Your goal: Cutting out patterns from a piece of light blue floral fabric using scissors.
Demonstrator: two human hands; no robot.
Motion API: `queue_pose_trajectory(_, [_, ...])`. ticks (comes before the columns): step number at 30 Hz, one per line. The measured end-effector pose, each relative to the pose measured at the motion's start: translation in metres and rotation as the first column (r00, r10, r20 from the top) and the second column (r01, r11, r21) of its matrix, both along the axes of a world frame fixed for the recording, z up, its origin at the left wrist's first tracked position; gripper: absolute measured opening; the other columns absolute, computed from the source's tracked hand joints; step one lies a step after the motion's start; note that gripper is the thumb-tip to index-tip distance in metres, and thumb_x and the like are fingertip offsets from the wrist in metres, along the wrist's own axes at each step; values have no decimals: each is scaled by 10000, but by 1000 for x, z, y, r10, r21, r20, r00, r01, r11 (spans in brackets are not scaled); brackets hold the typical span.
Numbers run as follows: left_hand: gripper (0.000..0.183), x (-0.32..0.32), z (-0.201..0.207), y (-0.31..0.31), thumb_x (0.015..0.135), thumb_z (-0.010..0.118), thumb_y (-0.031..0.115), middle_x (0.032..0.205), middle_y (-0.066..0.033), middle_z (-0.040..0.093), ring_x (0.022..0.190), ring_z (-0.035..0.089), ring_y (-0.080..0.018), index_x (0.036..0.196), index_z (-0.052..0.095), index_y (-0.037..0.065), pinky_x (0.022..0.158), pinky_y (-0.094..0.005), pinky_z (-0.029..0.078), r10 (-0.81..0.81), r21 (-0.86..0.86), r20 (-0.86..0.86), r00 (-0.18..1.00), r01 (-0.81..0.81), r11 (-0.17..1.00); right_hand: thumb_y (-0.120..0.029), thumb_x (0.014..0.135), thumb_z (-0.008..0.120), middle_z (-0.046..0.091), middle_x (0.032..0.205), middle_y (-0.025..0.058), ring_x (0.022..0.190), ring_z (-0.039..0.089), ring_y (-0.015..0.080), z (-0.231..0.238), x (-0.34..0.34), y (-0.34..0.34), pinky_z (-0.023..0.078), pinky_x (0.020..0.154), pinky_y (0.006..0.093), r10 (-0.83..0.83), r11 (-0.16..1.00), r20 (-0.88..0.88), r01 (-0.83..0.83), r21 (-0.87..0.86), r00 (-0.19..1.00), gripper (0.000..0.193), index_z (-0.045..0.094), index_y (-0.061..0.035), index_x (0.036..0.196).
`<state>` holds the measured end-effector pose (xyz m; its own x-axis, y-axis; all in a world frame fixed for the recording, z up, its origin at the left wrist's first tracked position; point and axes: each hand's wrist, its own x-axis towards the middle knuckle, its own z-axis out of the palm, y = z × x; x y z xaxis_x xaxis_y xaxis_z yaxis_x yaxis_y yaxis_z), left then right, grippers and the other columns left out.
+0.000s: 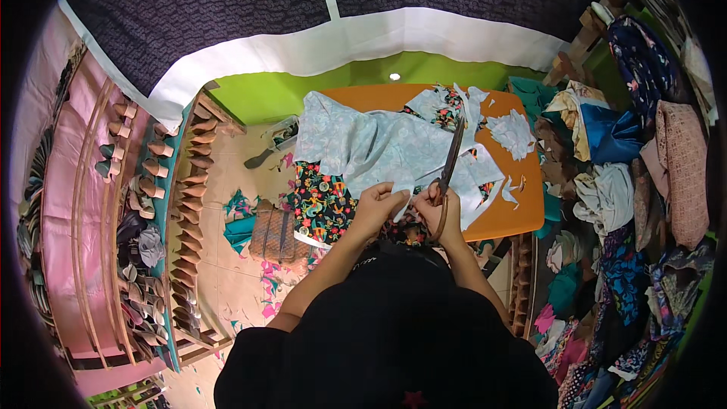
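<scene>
A large piece of floral fabric (322,195), black with bright flowers on one face and pale blue-white on the other, spreads over the orange table (526,208). My left hand (379,208) pinches its near edge, with the pale side folded up by the fingers. Close beside it, my right hand (439,212) is closed around dark long-bladed scissors (453,153). The blades point away from me, lying above the fabric. Some fingertips of the right hand are near the fabric edge; I cannot tell whether they touch it.
White fabric scraps (513,135) lie on the table's right. Racks of shoe forms (195,189) stand at left. A brown woven bag (274,233) and coloured scraps lie on the floor. Piled cloth (606,197) fills the right side. A dark patterned curtain (250,7) hangs ahead.
</scene>
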<state>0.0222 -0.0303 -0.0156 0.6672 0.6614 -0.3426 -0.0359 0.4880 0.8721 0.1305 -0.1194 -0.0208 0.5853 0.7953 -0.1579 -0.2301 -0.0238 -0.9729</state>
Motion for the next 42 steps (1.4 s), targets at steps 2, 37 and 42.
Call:
queue_pose_trajectory(2, [122,4,2,-3,764,616,105,580,6,519,456,407,-21,744,553,3,406,-169,289,25,-65,-9,1000,-25,998,6,725,577,545,676,42,541,517,76,-4,1,-1,449,450,207,6,1000,38,-6,12,999,233,356,-65,748])
queue_pose_trajectory(37, [201,71,-20,-38,827,510,238,757,-31,488,719,483,-106,920,491,61,578,-211,359,-244,-41,-43,969,242,969,26,684,632,460,596,6,516,537,95,-22,63,-62,444,425,214,-220,975,-69,217,-51,973,257,385,-39,716])
queue_pose_trajectory(42, [344,102,-84,-19,793,576,291,892,-105,513,818,558,-222,992,442,45,721,-337,497,-270,-736,266,925,376,563,50,668,619,427,653,8,488,473,76,-36,95,-79,406,410,207,-92,995,44,94,-43,995,286,369,-67,739])
